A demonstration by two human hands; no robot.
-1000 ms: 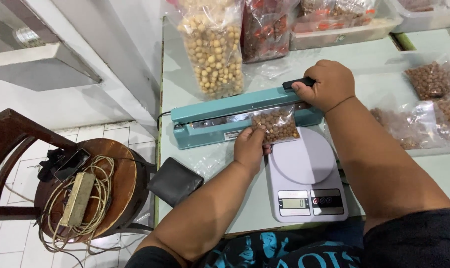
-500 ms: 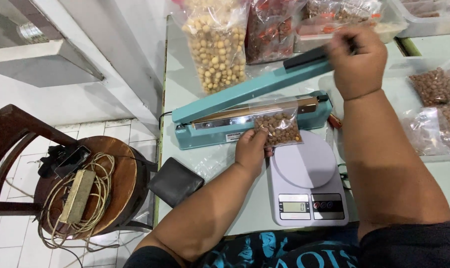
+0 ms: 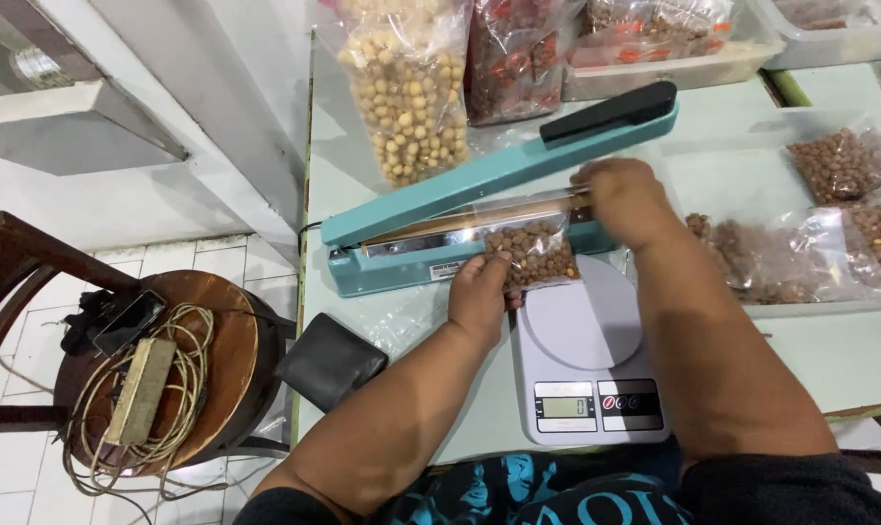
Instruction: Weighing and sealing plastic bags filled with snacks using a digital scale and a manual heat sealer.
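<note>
A teal heat sealer (image 3: 431,228) lies across the table with its lever arm (image 3: 518,160) raised. A small clear bag of brown nuts (image 3: 530,250) rests with its top edge on the sealing bar. My left hand (image 3: 479,290) grips the bag's lower left corner. My right hand (image 3: 623,199) is down at the bag's upper right edge, on the sealer bar, off the black handle (image 3: 611,109). Whether it pinches the bag is hidden by the fingers.
A white digital kitchen scale (image 3: 584,360) sits just in front of the sealer. Filled nut bags (image 3: 839,165) lie at the right, larger snack bags (image 3: 406,92) and a tray at the back. A dark wallet (image 3: 329,360) hangs at the table's left edge beside a round stool (image 3: 222,340) with cables.
The sealer lever went from pressed down to raised. My right hand let go of the handle and dropped to the bag's top right edge. My left hand kept hold of the bag.
</note>
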